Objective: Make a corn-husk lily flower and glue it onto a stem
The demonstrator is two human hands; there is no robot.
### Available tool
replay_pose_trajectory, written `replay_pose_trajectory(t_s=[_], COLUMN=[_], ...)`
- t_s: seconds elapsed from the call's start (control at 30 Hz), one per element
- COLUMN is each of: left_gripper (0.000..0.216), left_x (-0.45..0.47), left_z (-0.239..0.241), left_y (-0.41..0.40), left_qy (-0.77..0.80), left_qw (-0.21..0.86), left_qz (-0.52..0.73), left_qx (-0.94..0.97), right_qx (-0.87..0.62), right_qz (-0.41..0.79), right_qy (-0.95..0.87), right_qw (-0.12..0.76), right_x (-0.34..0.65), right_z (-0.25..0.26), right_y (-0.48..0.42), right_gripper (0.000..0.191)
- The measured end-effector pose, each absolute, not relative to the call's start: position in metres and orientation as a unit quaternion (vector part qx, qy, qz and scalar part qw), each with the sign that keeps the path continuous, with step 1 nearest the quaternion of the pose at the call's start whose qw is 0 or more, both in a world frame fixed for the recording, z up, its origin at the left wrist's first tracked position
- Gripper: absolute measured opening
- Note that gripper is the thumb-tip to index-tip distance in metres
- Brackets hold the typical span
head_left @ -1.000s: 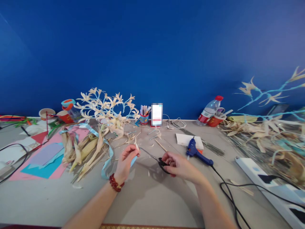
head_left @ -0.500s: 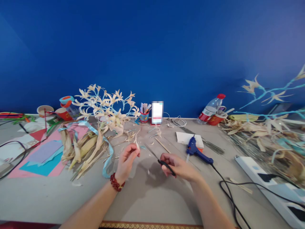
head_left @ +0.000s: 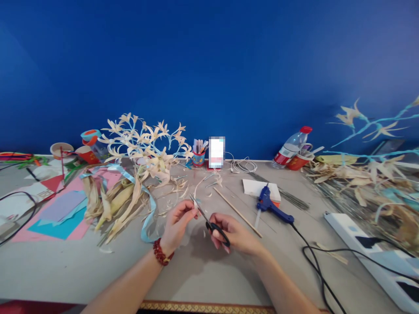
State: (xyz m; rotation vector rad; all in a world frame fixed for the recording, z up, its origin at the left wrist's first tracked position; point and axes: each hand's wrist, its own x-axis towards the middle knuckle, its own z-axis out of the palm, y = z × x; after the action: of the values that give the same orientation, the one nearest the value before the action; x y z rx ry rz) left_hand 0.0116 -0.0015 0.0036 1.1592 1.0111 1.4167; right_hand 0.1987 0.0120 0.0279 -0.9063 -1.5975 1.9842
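Observation:
Between the fingertips of my left hand [head_left: 179, 220] is a thin, pale strip of corn husk [head_left: 196, 197], its narrow end curving upward. My right hand [head_left: 231, 233] grips black-handled scissors [head_left: 218, 233]. Their blades point up and left and lie right beside the husk strip; whether they touch it I cannot tell. Beyond the hands, small husk scraps lie scattered on the table, and a thin wooden stick [head_left: 238, 212] rests to the right. A blue glue gun [head_left: 273, 206] lies farther right, its nozzle on a white box [head_left: 253, 188].
Husk flowers on blue stems [head_left: 147, 148] stand at the back left, behind dried corn husks [head_left: 121, 203] and coloured paper [head_left: 57, 235]. A phone [head_left: 216, 152] stands by a pen cup [head_left: 198, 158]. To the right are a bottle [head_left: 290, 148], a power strip [head_left: 356, 257] and black cords.
The scissors have moved left and their blades now meet the husk strip's position. My left hand has shifted slightly right, and more of the wooden stick shows.

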Motion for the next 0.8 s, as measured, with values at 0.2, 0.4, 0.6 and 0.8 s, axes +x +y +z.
replay_pose_trajectory(t_s=[0.2, 0.4, 0.6, 0.8], left_gripper=[0.009, 0.009, 0.01, 0.013], left_x=[0.013, 0.012, 0.012, 0.013], left_z=[0.003, 0.001, -0.001, -0.005], left_y=[-0.003, -0.002, -0.002, -0.002], left_qy=[0.398, 0.393, 0.385, 0.384], left_qw=[0.513, 0.513, 0.522, 0.52], left_qz=[0.599, 0.604, 0.607, 0.616], left_qx=[0.468, 0.466, 0.46, 0.45], right_qx=[-0.329, -0.33, -0.33, -0.351], right_qz=[0.716, 0.712, 0.704, 0.691], right_qy=[-0.575, -0.581, -0.59, -0.593], right_qw=[0.219, 0.216, 0.219, 0.217], right_x=[0.196, 0.196, 0.196, 0.195], right_z=[0.024, 0.021, 0.021, 0.016], right_y=[0.012, 0.013, 0.013, 0.014], right_gripper=[0.049, 0.048, 0.048, 0.045])
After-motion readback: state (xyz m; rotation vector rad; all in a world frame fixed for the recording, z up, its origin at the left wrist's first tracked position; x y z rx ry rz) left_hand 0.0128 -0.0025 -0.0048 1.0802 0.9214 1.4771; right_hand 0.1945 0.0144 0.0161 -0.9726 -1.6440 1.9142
